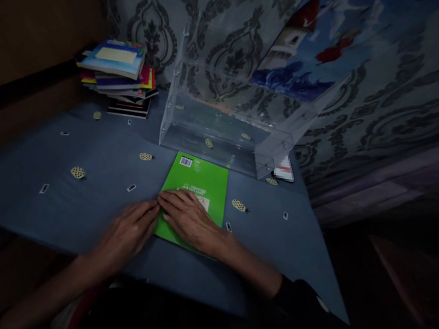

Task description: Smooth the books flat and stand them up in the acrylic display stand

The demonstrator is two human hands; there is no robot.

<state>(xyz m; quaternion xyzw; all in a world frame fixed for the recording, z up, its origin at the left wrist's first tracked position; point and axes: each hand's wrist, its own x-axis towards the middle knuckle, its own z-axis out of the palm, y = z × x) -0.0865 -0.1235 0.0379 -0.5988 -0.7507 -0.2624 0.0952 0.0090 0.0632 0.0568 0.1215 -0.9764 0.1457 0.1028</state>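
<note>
A bright green book [201,175] lies on the table, with a barcode near its far left corner and a small printed picture at its middle. My right hand [190,220] rests flat across this cover, fingers stretched towards the book's left edge. At that same edge is my left hand [134,226], its fingers bent and pressed together at the edge, close against my right fingertips. The left thumb is hidden.
Behind the book stands a clear acrylic rack [213,150]. A stack of books [117,75] sits at the back left, near a brown wooden panel [26,20]. The blue patterned tablecloth [99,196] covers the table, and a small white-and-red item [284,170] lies right of the rack.
</note>
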